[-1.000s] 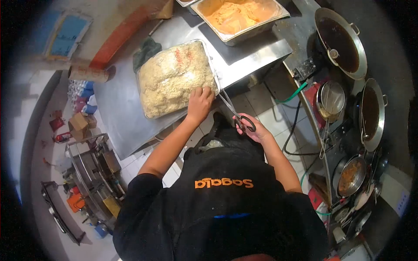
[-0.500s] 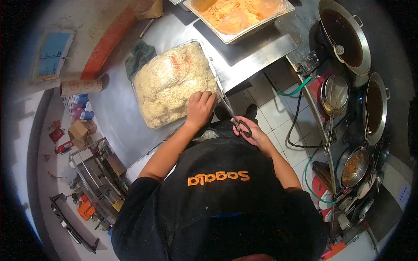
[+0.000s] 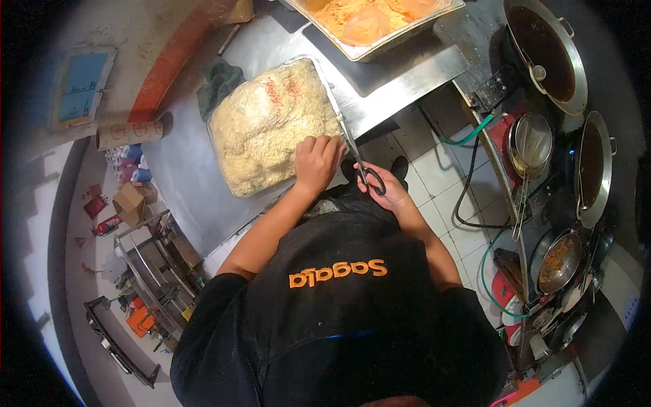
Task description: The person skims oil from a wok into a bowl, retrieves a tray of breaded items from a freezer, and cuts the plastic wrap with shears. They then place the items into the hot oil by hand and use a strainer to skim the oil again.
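A large clear plastic bag with red print [image 3: 268,129], full of pale yellow crumbs, lies on the metal table. Curled at the bag's near right edge, my left hand [image 3: 317,163] has its fingers closed on the plastic. Just to the right, my right hand [image 3: 388,190] holds a pair of scissors [image 3: 371,180] by the dark handles. The blades point away from me, along the bag's right edge. Whether the blades are parted is hard to make out.
A metal tray of orange powder [image 3: 393,37] stands at the table's far side. A dark cloth [image 3: 218,88] lies beside the bag. On the right are woks of dark liquid [image 3: 542,51], a strainer [image 3: 532,139] and a green hose [image 3: 471,132]. A rack [image 3: 152,271] stands at left.
My right hand and the scissors have shifted forward and slightly left along the bag's edge. My left hand keeps its grip there. The whole view has shifted slightly.
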`<state>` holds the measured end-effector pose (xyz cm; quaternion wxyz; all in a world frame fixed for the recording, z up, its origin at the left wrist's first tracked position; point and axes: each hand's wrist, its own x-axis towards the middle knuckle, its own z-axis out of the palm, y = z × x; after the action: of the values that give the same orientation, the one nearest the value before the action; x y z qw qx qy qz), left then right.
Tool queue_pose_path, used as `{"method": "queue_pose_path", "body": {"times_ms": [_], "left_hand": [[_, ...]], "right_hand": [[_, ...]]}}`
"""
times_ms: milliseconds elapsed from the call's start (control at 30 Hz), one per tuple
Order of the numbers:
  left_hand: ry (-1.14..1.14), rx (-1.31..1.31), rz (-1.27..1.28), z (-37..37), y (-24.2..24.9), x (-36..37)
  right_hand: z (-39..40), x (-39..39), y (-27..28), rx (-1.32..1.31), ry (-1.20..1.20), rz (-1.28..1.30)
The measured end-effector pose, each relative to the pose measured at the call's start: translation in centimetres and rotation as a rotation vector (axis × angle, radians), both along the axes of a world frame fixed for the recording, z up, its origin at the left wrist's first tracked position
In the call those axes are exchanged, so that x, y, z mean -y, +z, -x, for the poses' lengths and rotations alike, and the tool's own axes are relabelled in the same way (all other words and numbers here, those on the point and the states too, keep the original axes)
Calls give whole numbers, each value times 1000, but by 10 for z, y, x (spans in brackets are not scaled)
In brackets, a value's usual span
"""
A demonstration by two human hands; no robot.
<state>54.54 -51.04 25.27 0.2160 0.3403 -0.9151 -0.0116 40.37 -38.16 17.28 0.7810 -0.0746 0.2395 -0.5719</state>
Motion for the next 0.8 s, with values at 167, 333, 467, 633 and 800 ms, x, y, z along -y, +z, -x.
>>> {"method": "queue_pose_path", "body": {"times_ms": [167, 333, 467, 633, 800], "left_hand": [[34, 1, 57, 9, -4, 1], [25, -19, 59, 7, -7, 2], [-5, -70, 12, 5, -7, 3], [-9, -122, -16, 4, -4, 3], [-22, -145, -77, 0, -1, 3]], "right_hand": [[1, 13, 8, 7, -12, -1], [4, 33, 21, -2, 1, -17], [11, 55, 35, -21, 22, -45], [18, 70, 38, -115, 54, -52], [20, 79, 44, -129, 42, -61]]}}
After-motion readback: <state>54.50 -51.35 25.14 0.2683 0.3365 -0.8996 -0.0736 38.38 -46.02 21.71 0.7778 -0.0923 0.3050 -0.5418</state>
